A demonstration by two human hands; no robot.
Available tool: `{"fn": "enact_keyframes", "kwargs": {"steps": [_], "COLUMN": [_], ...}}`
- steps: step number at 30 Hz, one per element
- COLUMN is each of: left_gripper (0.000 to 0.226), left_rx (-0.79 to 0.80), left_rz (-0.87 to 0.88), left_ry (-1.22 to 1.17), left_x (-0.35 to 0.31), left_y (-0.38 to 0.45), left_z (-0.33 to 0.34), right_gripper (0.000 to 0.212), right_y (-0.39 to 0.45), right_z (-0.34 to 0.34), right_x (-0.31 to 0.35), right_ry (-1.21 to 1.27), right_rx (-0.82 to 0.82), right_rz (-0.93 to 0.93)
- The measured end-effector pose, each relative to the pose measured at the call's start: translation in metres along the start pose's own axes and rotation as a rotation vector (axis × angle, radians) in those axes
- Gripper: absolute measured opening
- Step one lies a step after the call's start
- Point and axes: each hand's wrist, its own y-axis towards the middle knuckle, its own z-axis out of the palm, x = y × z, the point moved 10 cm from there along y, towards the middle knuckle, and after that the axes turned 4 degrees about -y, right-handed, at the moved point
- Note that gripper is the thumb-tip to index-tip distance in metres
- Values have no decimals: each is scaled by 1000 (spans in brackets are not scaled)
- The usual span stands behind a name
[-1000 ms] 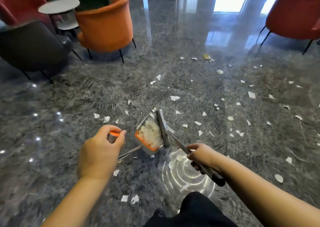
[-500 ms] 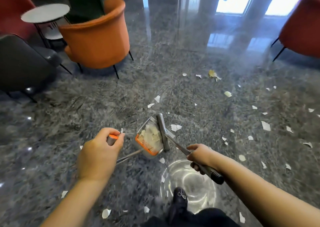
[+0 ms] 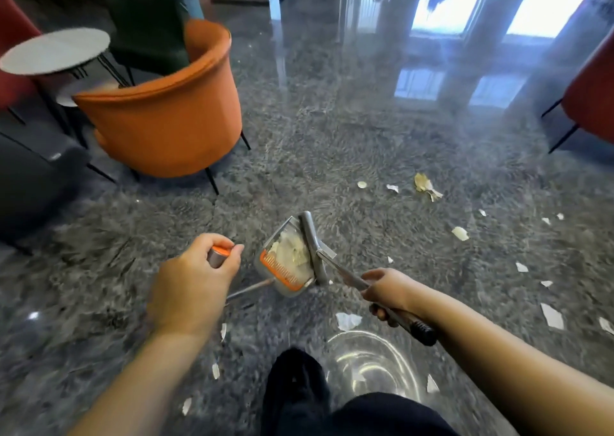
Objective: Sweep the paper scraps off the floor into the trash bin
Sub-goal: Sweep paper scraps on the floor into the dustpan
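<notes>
1. While the left hand point(image 3: 191, 286) grips the dustpan handle point(image 3: 219, 256), the dustpan point(image 3: 285, 263) holds paper scraps point(image 3: 292, 253).
2. The right hand point(image 3: 387, 291) clasps the broom point(image 3: 314, 246), which touches the dustpan.
3. More scraps point(image 3: 460, 233) dot the floor point(image 3: 365, 136).

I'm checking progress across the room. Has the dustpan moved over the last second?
Yes. The dustpan, its handle gripped by the left hand, has moved forward across the floor, nearer the orange chair and the yellowish scrap.
</notes>
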Motion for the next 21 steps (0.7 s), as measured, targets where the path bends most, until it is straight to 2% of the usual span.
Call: {"fn": "enact_keyframes", "kwargs": {"steps": [8, 12, 17, 21], "left_gripper": [16, 16, 13, 16], "left_rx": [87, 85, 62, 39], "left_rz": [58, 86, 72, 47], "left_ry": [-36, -39, -42, -36], "left_x": [-29, -48, -67, -84], "left_y": [203, 294, 410, 509], "left_z": [66, 108, 177, 230], "right_gripper": [39, 48, 40, 44], "right_y": [124, 188, 292, 373], "right_z": [-77, -128, -200, -263], "right_x": [122, 178, 248, 303], "right_ry": [80, 127, 116, 118], "right_rx": [-33, -63, -73, -49], "right_rz": [34, 39, 27, 55]}}
